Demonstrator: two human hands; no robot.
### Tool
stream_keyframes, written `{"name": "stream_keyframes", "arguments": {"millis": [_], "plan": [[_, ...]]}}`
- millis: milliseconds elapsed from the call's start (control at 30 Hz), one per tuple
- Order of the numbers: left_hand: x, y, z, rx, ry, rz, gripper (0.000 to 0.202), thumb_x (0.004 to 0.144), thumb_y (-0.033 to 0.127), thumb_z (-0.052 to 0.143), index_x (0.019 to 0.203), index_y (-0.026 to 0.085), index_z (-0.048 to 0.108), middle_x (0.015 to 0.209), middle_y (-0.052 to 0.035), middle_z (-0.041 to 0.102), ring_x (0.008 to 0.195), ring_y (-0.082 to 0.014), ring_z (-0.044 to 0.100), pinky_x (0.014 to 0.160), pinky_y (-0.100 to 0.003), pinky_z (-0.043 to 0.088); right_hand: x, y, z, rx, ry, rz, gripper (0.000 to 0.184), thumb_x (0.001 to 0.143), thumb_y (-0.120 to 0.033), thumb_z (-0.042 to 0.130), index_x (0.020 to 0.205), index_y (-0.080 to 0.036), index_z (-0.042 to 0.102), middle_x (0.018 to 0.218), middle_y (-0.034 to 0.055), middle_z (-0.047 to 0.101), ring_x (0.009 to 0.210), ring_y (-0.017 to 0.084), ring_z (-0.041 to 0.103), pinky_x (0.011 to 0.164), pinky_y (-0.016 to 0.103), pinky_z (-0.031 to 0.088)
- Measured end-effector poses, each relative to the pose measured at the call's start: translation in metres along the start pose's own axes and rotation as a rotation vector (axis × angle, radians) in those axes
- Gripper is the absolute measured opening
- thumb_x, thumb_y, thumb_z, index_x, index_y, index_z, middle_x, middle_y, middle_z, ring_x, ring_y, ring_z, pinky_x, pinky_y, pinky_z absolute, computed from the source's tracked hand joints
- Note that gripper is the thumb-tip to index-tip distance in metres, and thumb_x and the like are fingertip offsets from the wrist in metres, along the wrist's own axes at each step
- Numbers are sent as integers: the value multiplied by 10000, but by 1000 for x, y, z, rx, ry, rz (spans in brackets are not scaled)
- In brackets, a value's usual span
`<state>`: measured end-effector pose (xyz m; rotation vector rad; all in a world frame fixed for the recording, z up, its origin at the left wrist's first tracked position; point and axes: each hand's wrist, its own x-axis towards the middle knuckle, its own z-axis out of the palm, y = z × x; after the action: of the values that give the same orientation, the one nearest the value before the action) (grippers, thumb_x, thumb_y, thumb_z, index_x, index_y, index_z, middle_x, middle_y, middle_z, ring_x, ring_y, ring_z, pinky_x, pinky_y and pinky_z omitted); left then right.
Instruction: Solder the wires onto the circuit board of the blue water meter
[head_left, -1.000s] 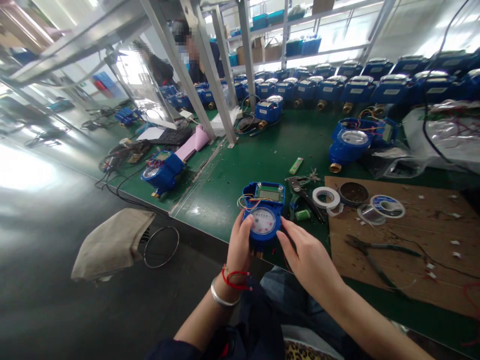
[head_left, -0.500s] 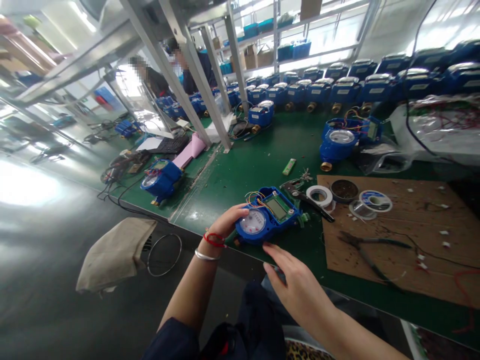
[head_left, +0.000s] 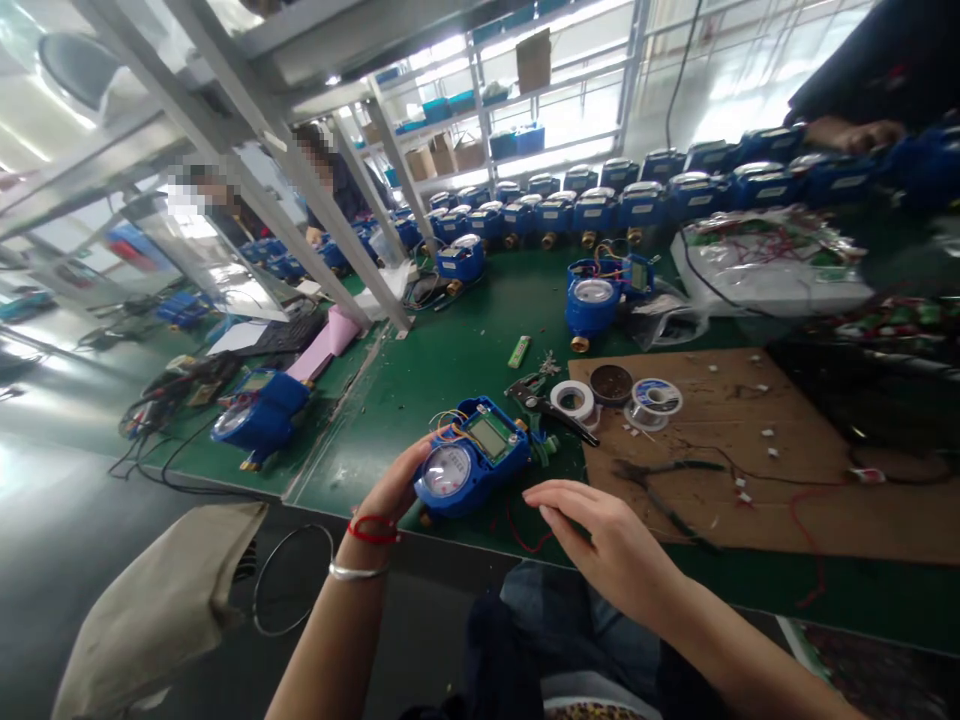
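Note:
A blue water meter (head_left: 469,470) lies on the green bench at its front edge, its round dial and small display facing up. Thin coloured wires loop out of its open housing. My left hand (head_left: 401,482) grips the meter's left side; its fingers are partly hidden behind the body. To the right of the meter, apart from it, my right hand (head_left: 611,525) is held over the bench edge with fingers stretched out and nothing in them. A thin red wire (head_left: 529,540) lies between that hand and the meter.
Wire strippers (head_left: 555,410), white tape (head_left: 572,401) and a solder spool (head_left: 654,402) lie behind. Pliers (head_left: 667,490) rest on cardboard (head_left: 795,440) at right. Another meter (head_left: 592,300) stands farther back, before rows of meters. A co-worker's hand (head_left: 862,135) touches meters at far right.
The view has swung right, bringing a co-worker's arm into sight. My right hand has moved away from the meter's near edge. My left hand stays on the meter.

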<state>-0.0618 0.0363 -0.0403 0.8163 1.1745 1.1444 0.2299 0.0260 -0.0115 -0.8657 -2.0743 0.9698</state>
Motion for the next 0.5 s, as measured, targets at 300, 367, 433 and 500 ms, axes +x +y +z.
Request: {"name": "stream_keyframes", "arguments": {"millis": [300, 367, 433, 500], "plan": [[-11, -9, -12, 164, 305, 143, 650, 777, 609, 566, 1231, 145, 569, 1265, -130, 622, 1165, -322, 578, 942, -417, 502, 3, 32, -93, -319, 230, 56, 231, 953, -208, 458, 1059, -191, 663, 1101, 20, 687, 1038, 124, 625, 967, 238, 461], [-16, -18, -21, 425, 441, 191, 603, 765, 594, 578, 1191, 168, 601, 1208, -104, 649, 1144, -319, 580, 940, -417, 488, 23, 53, -127, -526, 311, 159, 247, 958, -232, 452, 1076, -174, 661, 1126, 39, 682, 1049, 141, 623, 965, 247, 457], [-20, -28, -29, 657, 542, 203, 572, 759, 588, 578, 1159, 181, 622, 1141, -88, 670, 1091, -315, 596, 923, -422, 478, 51, 81, -157, -803, 289, 409, 287, 973, -226, 408, 1122, -190, 651, 1153, 36, 675, 1074, 144, 616, 966, 247, 448], [-22, -38, -33, 750, 621, 226, 511, 789, 557, 550, 1138, 192, 630, 1086, -73, 682, 1023, -291, 619, 877, -403, 486, 83, 110, -180, -872, 245, 513, 282, 966, -209, 422, 1094, -158, 668, 1106, 80, 688, 1059, 182, 627, 945, 291, 465]]}}
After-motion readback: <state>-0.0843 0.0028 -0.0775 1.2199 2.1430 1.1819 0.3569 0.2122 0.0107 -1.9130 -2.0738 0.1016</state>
